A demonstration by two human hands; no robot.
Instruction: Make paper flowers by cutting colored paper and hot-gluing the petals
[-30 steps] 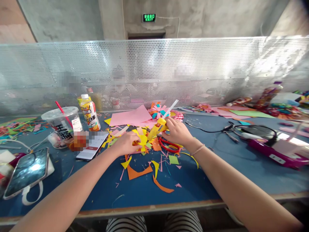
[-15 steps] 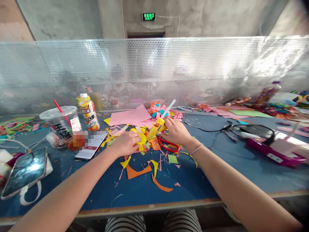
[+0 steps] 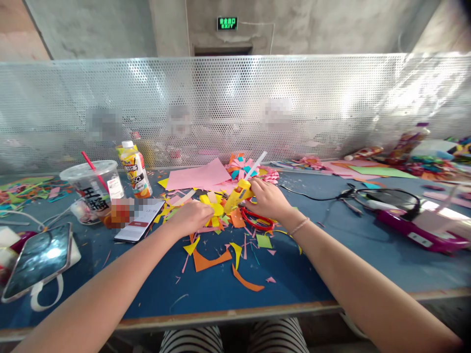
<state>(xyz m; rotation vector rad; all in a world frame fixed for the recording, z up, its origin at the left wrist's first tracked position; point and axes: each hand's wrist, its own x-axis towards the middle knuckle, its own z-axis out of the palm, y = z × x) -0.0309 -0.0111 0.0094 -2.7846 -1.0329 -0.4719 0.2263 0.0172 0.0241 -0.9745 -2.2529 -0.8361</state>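
My right hand (image 3: 268,197) is closed around a yellow hot glue gun (image 3: 237,195), with a white glue stick (image 3: 256,165) jutting from its back end. The gun's nozzle points down and left. My left hand (image 3: 193,215) pinches a yellow paper piece with curled petals (image 3: 216,209), just left of the nozzle. Beneath my right hand lie red-handled scissors (image 3: 257,223), their blades hidden. Paper scraps surround both hands, among them an orange cut-out (image 3: 211,261) and a green square (image 3: 264,241).
Pink paper sheets (image 3: 198,175) and a paper flower (image 3: 241,168) lie behind my hands. To the left stand a plastic cup (image 3: 90,189), a bottle (image 3: 135,169) and two phones. A purple power strip (image 3: 415,233) with cables sits right. A perforated metal screen (image 3: 228,108) closes off the back.
My left hand has lifted and turned slightly, and the yellow paper piece has shifted with it near the nozzle. My right hand and the glue gun hold nearly still.
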